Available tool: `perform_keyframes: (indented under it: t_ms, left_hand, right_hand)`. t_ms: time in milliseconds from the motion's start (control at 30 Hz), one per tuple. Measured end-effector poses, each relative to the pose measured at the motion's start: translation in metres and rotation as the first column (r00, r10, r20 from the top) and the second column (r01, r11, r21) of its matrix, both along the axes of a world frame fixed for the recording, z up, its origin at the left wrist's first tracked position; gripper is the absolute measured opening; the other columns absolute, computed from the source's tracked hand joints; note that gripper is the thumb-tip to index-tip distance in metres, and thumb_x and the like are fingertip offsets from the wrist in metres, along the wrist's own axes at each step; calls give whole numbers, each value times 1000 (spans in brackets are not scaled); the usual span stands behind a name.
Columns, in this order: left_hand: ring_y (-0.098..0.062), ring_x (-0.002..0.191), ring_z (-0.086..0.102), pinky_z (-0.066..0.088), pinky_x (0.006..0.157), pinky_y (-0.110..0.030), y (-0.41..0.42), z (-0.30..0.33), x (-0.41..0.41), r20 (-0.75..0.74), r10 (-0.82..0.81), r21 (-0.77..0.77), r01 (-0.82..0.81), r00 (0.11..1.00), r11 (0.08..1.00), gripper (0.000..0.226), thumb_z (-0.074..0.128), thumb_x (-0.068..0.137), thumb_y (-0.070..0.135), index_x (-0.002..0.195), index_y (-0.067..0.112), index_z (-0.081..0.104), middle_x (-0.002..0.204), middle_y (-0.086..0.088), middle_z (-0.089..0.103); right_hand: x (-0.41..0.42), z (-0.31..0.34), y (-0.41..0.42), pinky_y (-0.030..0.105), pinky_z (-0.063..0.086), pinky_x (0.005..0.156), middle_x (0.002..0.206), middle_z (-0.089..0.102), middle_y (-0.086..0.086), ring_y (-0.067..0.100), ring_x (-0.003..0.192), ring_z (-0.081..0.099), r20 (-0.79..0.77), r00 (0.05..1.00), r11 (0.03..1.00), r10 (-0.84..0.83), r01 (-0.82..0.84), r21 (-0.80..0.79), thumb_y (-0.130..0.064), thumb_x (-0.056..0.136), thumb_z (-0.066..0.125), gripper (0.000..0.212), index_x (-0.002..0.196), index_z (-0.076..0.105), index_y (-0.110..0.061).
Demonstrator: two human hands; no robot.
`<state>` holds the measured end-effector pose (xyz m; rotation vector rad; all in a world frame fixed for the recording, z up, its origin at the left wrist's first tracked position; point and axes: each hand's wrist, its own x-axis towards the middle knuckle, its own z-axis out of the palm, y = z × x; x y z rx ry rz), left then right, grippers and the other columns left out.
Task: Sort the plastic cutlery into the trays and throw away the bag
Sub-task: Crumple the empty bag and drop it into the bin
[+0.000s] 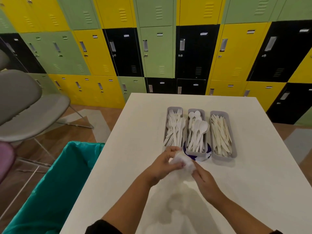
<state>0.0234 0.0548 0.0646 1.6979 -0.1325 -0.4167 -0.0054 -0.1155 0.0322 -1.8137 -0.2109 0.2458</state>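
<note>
Three grey trays stand side by side on the white table: the left tray holds white forks, the middle tray white spoons, the right tray white knives. Just in front of them a crumpled clear plastic bag is bunched between both hands. My left hand grips it from the left, fingers curled round it. My right hand holds its right side. A blue and white part of the bag sticks out under the middle tray.
A bin lined with a teal bag stands open against the table's left edge. A grey chair sits farther left on the wooden floor. Yellow, green and black lockers fill the wall behind.
</note>
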Motion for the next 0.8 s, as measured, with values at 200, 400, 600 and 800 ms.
perform_keyframes:
  t_ms: [200, 400, 600, 800]
  left_hand:
    - [-17, 86, 64, 54, 70, -23, -11, -6, -7, -62, 311, -193, -317, 949, 929, 27, 67, 82, 17, 105, 8, 58, 96, -5, 66]
    - [-17, 119, 47, 44, 94, -26, -12, -1, -12, 34, 622, 132, -620, 782, 773, 40, 63, 87, 30, 121, 21, 42, 119, 5, 49]
    - [-18, 141, 19, 35, 106, -35, -29, 21, -31, -60, 667, 13, -668, 742, 744, 92, 66, 74, 55, 141, 52, 3, 154, 9, 5]
    - [-8, 96, 64, 49, 74, -15, 18, -3, -15, -245, 743, -138, -781, 622, 608, 66, 63, 70, 66, 120, 26, 52, 114, 1, 63]
  right_hand:
    - [-3, 12, 35, 29, 45, 101, 124, 62, -8, 6, 116, 57, -239, 971, 968, -14, 73, 241, -63, 79, 55, 62, 131, 48, -31]
    - [18, 17, 55, 37, 50, 96, 110, 66, 4, 18, 105, 62, -285, 910, 928, -300, 348, 133, -19, 99, 43, 29, 121, 60, -16]
    - [37, 32, 74, 38, 48, 95, 105, 68, 6, 22, 103, 62, -347, 890, 854, -295, 409, 322, -14, 97, 44, 22, 107, 64, -12]
    - [33, 35, 125, 36, 51, 83, 101, 72, 13, 26, 97, 67, -681, 732, 770, 0, 435, 467, -24, 97, 42, 32, 114, 62, -7]
